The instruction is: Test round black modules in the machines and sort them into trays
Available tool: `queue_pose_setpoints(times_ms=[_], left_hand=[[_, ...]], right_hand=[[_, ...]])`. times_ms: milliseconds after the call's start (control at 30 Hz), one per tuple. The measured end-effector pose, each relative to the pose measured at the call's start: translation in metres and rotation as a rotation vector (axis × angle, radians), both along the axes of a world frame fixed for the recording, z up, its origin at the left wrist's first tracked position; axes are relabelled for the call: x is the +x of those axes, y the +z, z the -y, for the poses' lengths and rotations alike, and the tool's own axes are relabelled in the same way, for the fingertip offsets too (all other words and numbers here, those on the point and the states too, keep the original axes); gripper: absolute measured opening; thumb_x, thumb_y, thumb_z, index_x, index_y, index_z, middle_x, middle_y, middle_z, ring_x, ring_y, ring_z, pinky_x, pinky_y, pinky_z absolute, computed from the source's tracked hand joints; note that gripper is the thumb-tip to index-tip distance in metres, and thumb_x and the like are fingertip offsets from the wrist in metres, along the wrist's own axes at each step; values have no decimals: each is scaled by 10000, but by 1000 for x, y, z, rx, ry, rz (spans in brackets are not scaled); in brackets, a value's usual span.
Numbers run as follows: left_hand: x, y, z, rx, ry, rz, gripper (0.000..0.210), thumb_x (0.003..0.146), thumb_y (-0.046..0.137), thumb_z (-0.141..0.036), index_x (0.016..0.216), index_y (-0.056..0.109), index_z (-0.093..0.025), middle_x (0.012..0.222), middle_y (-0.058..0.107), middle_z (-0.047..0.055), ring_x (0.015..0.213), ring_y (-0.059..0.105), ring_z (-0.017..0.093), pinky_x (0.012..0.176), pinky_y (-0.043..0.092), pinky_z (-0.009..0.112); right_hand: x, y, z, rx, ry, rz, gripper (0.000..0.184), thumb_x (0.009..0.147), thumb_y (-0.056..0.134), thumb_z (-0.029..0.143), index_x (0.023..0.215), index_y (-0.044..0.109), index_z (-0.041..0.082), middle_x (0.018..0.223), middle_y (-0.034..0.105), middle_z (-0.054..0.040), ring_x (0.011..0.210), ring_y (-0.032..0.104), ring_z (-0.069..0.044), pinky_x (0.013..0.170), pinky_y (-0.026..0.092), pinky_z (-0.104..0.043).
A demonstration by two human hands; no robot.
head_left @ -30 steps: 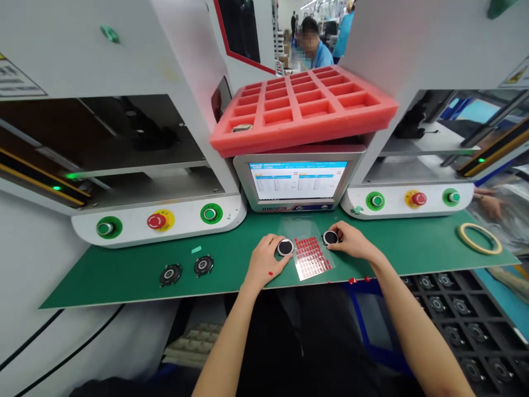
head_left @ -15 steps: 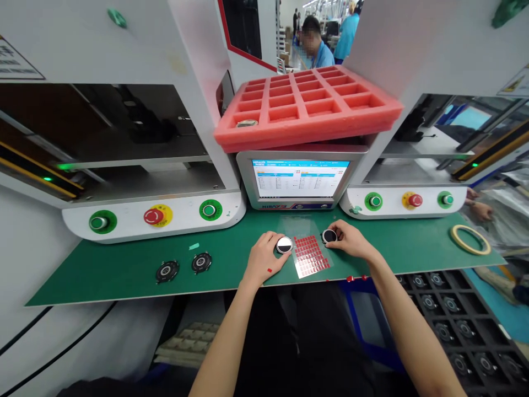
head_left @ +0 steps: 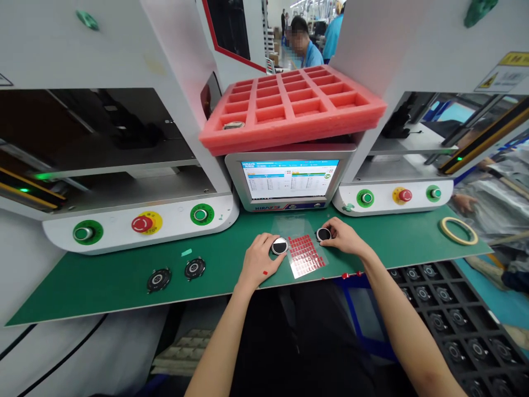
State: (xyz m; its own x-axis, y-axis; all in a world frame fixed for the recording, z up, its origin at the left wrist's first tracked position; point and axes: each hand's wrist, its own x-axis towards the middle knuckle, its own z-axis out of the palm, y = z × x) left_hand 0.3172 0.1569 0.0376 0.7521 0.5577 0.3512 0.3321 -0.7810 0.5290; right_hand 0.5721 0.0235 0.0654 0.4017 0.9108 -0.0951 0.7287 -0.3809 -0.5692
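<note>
Between the thumb and fingers of my left hand is a round watch case with a pale rim and a glossy face that reflects light. My right hand grips a second watch case, with a darker face, at its right side. A clear sheet of small red stickers lies on the green bench between both hands. One red sticker clings to my left hand near the thumb's base. Left of my hands lie two black watch back covers, apart from each other.
A monitor stands behind the hands, under a pink foam tray. Machines with green and red buttons flank it. A tape roll lies at the right. Below the bench's right edge is a black tray with watch parts. Other people are nearby.
The view has turned slightly right, so the scene sits further left. A green OK mark now shows on the monitor's right side. Both hands keep their watch cases in nearly the same place.
</note>
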Motion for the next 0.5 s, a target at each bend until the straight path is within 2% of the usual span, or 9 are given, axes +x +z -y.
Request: queue_pose_setpoints(times_ms=[200,500], left_hand=[[0,-1,-6,3,-50,-4,303,841,703,-274,1120,605,-208,1091,667,69,1010,599,241,877,517,371],[-1,-2,-3,32,-60,-42,324,879,665,-293,1181,584,-209,1153,659,80,1086,596,249,881,520,359]], right_hand=[[0,1,-4,-26,-29,-12,362,612,846,269,882,617,195,849,566,18,661,532,-112,633,410,-243],[0,2,-7,-38,-39,-28,357,626,838,262,885,601,192,860,564,11,671,521,-119,641,397,-247]])
